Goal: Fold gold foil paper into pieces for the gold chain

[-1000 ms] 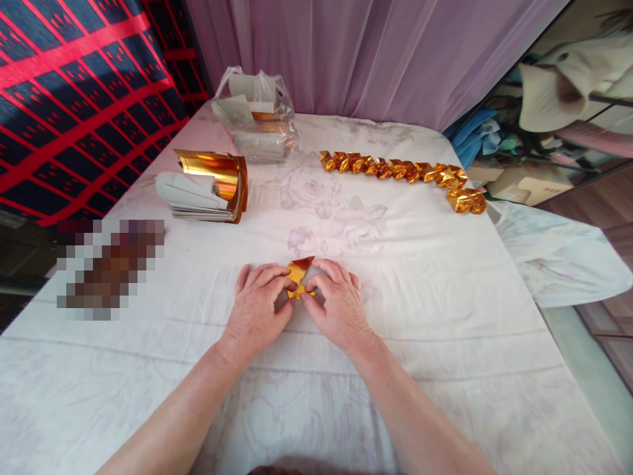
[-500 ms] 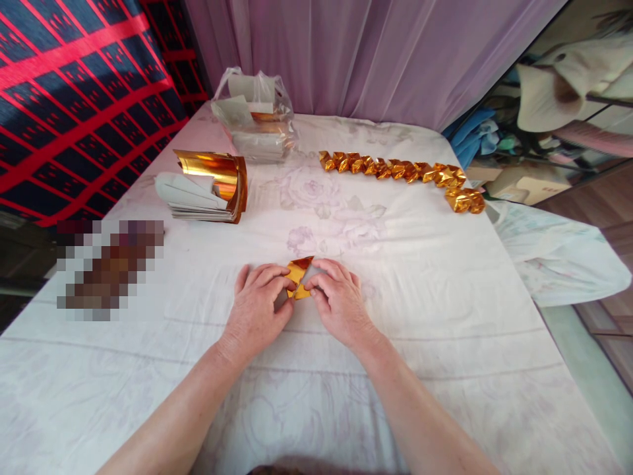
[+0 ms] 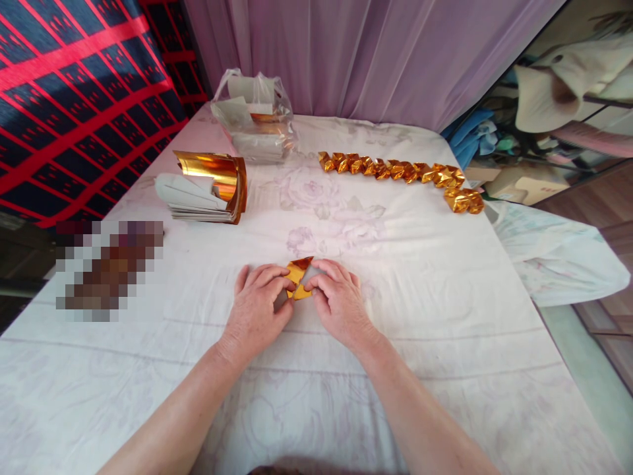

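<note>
Between my hands, on the tablecloth, lies a small piece of gold foil paper, folded to angled edges with a bit of its grey-white back showing. My left hand grips its left side, fingers bent and fingertips on the gold face. From the right, my right hand pinches the lower right part with thumb and index finger. My fingertips cover parts of the folds. Farther back, a row of folded gold foil pieces runs to the right. A stack of gold foil sheets, curled and white-backed, stands at the left.
A clear plastic bag with more sheets sits at the back of the table, before a purple curtain. A blurred patch hides something at the left edge. Beyond the right edge are a white bag and a cardboard box.
</note>
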Tool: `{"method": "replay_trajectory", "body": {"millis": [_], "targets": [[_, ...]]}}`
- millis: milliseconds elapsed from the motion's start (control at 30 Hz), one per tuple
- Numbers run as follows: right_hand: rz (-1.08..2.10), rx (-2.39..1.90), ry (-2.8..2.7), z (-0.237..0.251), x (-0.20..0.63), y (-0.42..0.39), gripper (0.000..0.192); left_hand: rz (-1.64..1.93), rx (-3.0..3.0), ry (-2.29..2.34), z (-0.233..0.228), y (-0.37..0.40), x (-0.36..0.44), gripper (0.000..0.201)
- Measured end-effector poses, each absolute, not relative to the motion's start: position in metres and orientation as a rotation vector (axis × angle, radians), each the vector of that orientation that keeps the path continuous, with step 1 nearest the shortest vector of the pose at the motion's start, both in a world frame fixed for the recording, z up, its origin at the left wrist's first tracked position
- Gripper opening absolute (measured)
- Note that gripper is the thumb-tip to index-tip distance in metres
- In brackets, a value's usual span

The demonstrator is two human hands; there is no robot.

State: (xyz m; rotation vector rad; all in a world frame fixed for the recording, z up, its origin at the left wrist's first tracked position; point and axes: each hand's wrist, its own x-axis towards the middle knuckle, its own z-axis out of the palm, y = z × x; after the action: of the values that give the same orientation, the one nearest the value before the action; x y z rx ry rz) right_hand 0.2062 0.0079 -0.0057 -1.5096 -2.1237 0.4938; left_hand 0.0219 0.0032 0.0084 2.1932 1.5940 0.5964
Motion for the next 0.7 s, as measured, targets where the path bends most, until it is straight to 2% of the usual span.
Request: {"method": "replay_trajectory", "body": {"millis": [233, 400, 700], "targets": [[0.471, -1.537, -2.118, -0.0029, 0.2019, 0.0054, 0.006, 0.586, 2.193, 1.597, 0.0073, 0.0035, 0.0215, 0.02], [0.47, -1.553, -2.109, -0.0035, 0.2013, 0.0054, 0.005, 0.576, 2.193, 1.599, 0.0078, 0.0036, 0.0216, 0.021], [0.528, -1.528, -2.094, -0.0047, 0.2051, 0.0084, 0.016, 0.559, 2.185, 1.614, 0.0102, 0.0034, 0.0226, 0.02]]}}
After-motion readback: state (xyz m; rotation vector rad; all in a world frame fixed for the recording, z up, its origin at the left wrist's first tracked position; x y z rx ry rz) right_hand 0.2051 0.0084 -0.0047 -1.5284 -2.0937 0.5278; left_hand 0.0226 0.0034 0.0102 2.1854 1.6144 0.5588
